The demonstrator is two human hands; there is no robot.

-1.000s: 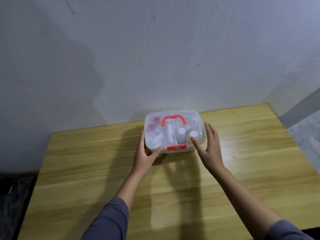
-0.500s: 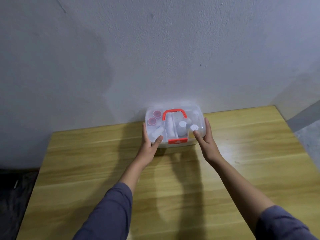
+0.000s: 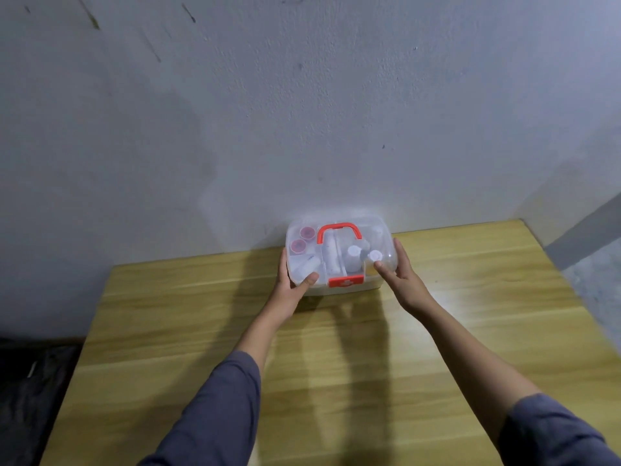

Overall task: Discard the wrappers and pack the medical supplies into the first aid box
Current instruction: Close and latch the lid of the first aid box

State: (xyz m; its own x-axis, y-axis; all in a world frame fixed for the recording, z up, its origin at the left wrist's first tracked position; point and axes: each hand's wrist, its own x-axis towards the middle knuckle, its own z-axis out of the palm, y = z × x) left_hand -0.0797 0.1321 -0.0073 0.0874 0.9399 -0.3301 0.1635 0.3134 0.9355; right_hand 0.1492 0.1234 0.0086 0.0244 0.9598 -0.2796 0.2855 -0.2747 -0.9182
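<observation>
The tabletop [image 3: 336, 348] carried the closed first aid box [image 3: 337, 253] at its far edge, against the wall. Left hand [image 3: 292, 280] and right hand [image 3: 400, 277] clasped its ends, each grip pinching the lid corners, probably to seat it there.

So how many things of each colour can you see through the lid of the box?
Pink round lids: 2
White bottle caps: 2
White roll in the middle: 1
White tube at the left: 1
Total: 6, as far as the cloudy first aid box lets me tell.
</observation>
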